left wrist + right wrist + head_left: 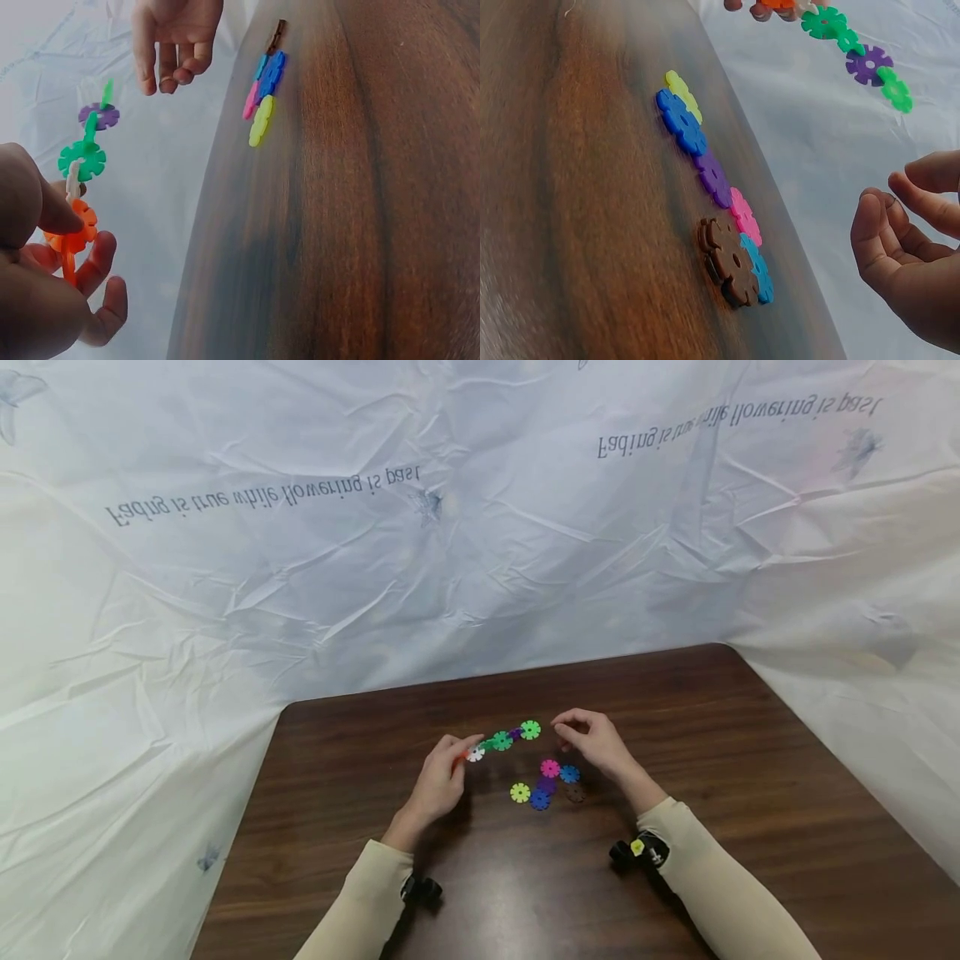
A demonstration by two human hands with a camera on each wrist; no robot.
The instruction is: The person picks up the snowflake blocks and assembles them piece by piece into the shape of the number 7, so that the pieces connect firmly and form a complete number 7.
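Currently, we see the left hand (441, 777) gripping the chain (502, 741) at its orange disc (88, 223), thumb and fingers pinched narrow. The chain is suspended above the table (360, 793), running from orange through white, green and purple to the light green disc (530, 730) at its free end. We find the right hand (600, 747) near that end, apart from it, fingers loosely bent and nothing visible in them. Below, on the table, we locate the loose parts: yellow disc (520, 792), blue disc (540, 800), purple disc (547, 786), pink disc (551, 768), light blue disc (570, 773) and stacked brown discs (735, 266), grouped closely together.
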